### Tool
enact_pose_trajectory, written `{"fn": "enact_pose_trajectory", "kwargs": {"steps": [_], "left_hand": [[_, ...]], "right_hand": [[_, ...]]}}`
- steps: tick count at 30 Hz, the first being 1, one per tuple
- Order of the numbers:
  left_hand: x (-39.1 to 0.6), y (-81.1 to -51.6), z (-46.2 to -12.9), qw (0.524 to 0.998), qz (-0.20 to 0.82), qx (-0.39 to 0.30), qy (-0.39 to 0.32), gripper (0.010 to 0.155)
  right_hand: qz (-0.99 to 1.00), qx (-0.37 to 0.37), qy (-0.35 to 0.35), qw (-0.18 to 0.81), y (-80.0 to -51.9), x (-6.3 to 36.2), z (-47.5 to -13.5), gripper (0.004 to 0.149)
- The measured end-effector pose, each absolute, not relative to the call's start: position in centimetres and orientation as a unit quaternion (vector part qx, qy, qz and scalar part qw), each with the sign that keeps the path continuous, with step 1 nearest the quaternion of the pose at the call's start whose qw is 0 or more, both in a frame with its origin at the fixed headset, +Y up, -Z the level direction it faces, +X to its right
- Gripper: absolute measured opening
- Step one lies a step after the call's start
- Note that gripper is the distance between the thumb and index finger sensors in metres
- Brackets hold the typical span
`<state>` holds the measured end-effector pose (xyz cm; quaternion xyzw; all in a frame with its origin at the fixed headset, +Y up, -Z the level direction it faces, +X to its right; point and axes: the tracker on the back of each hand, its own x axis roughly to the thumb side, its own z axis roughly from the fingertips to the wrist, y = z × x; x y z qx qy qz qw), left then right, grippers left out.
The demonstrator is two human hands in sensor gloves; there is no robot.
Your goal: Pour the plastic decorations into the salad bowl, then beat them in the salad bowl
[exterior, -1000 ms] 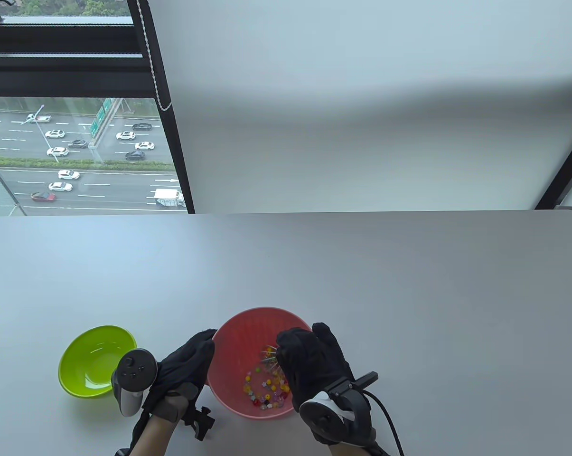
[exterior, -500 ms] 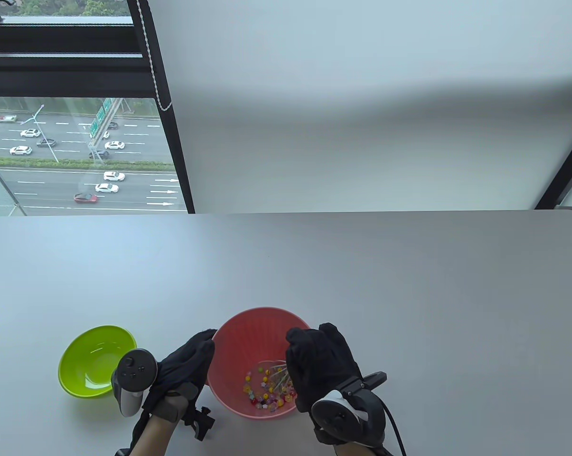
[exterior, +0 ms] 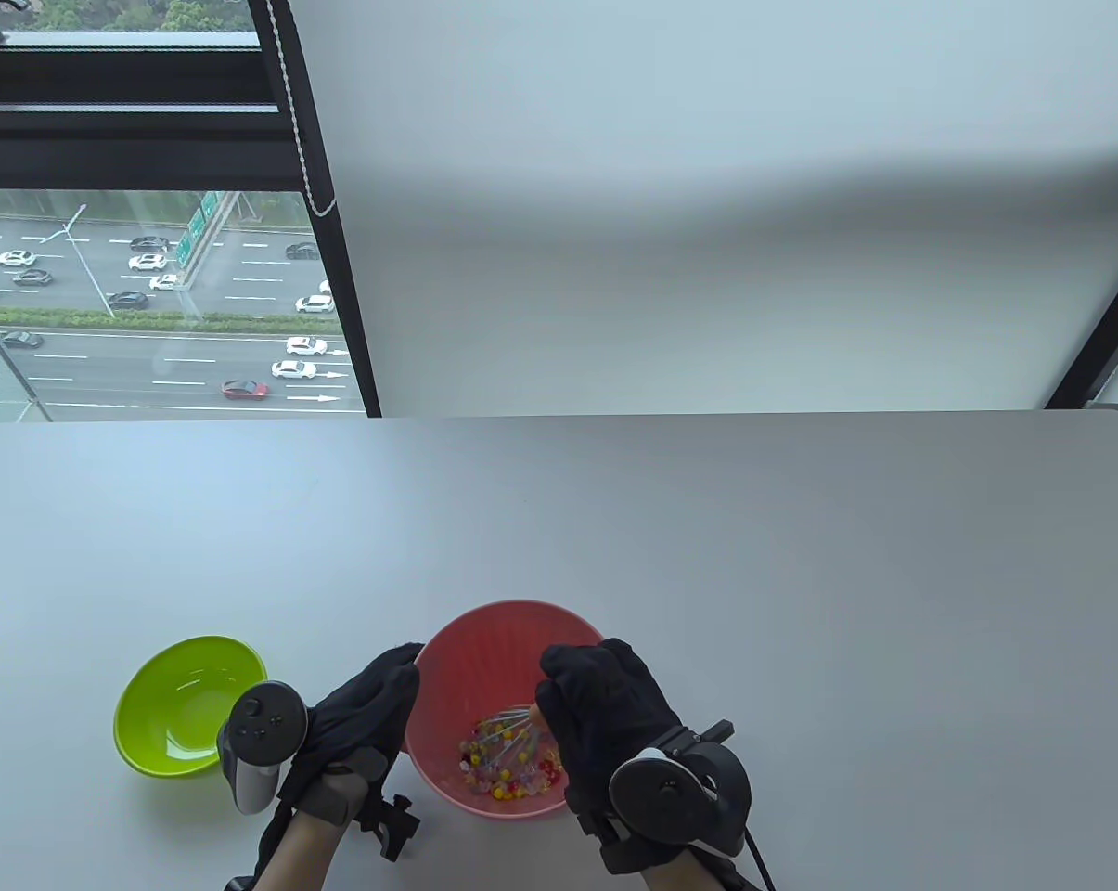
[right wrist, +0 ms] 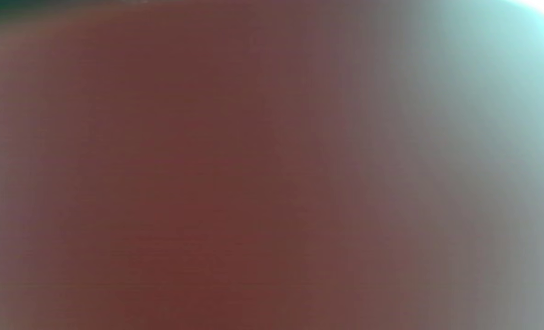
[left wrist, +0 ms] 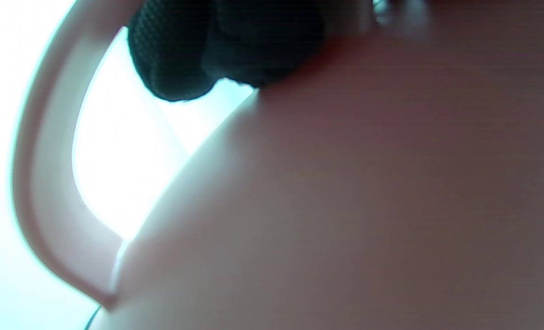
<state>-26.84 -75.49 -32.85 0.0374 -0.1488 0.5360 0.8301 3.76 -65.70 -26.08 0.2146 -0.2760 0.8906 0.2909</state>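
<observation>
A pink salad bowl [exterior: 484, 640] stands near the table's front edge, with several small coloured plastic decorations [exterior: 498, 780] scattered on its bottom. My right hand [exterior: 596, 715] hangs over the bowl's right side and grips a wire whisk [exterior: 503, 733] whose loops dip among the decorations. My left hand [exterior: 364, 715] lies against the bowl's left outer wall; in the left wrist view its fingertips [left wrist: 184, 68] curl over the pink bowl [left wrist: 345, 206] at its rim. The right wrist view shows only a blurred stretch of pink bowl [right wrist: 207, 183].
An empty lime-green bowl [exterior: 178, 687] sits to the left of my left hand. The grey table [exterior: 707, 557] runs back to a white wall and a window at the far left.
My right hand has swung right and then back left, carrying the whisk toward the bowl's left. The decorations have shifted left with it. The left hand has held still.
</observation>
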Motion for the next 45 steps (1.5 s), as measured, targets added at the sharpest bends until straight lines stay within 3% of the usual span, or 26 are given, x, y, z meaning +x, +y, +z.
{"fn": "enact_pose_trajectory", "kwargs": {"steps": [30, 45], "left_hand": [[-26.8, -75.5, -32.9, 0.830, 0.536, 0.037, -0.149, 0.066], [-26.9, -75.5, -32.8, 0.830, 0.536, 0.037, -0.149, 0.066]], "right_hand": [[0.895, 0.194, -0.359, 0.181, -65.4, 4.0, -25.5, 0.041], [0.883, 0.180, -0.357, 0.246, -65.4, 4.8, -25.5, 0.043]]}}
